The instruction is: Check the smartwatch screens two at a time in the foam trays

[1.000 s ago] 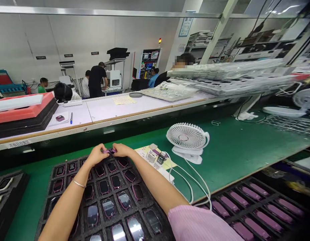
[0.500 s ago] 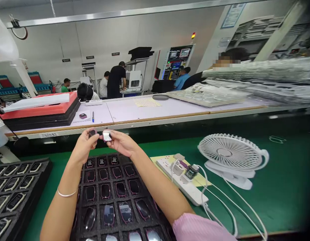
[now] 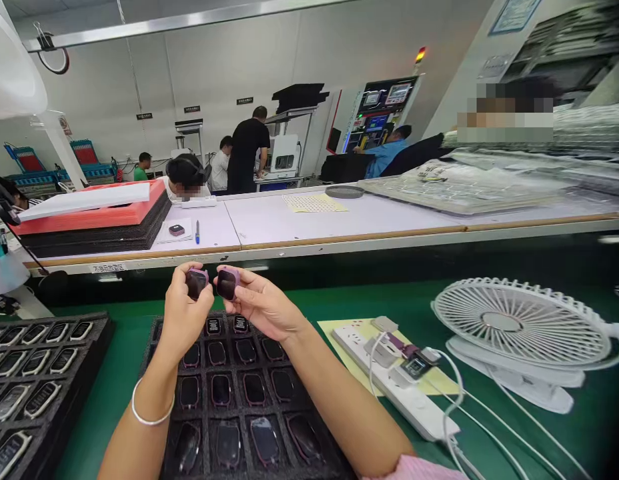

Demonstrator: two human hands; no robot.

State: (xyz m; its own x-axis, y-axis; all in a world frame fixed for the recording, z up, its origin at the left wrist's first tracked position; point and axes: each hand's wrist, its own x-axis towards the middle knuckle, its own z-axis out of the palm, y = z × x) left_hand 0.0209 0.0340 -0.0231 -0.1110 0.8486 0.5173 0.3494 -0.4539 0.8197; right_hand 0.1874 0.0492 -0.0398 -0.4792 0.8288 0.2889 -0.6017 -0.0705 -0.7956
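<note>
My left hand (image 3: 187, 303) pinches a smartwatch body (image 3: 196, 283) with a dark screen and a purple rim. A second purple-rimmed watch body (image 3: 227, 283) is gripped in my right hand (image 3: 264, 303), its dark screen turned toward me. The two watches are held side by side, a small gap between them. Below my hands lies a black foam tray (image 3: 242, 417) whose compartments hold several more purple-rimmed watch bodies; my forearms cover part of it. A couple of screens in its far row show white text.
At left, another foam tray (image 3: 89, 363) holds pale-rimmed watches. A white power strip (image 3: 389, 380) with cables and a white fan (image 3: 504, 327) stand at right. Beyond, a raised shelf (image 3: 269, 227) carries red and black foam (image 3: 97, 213), a pen and stacked plastic trays. Several people work behind.
The right-hand watch has turned from its shiny side to its dark screen. The left-hand watch now shows more of its screen. The whole view has shifted, with the scene moving right.
</note>
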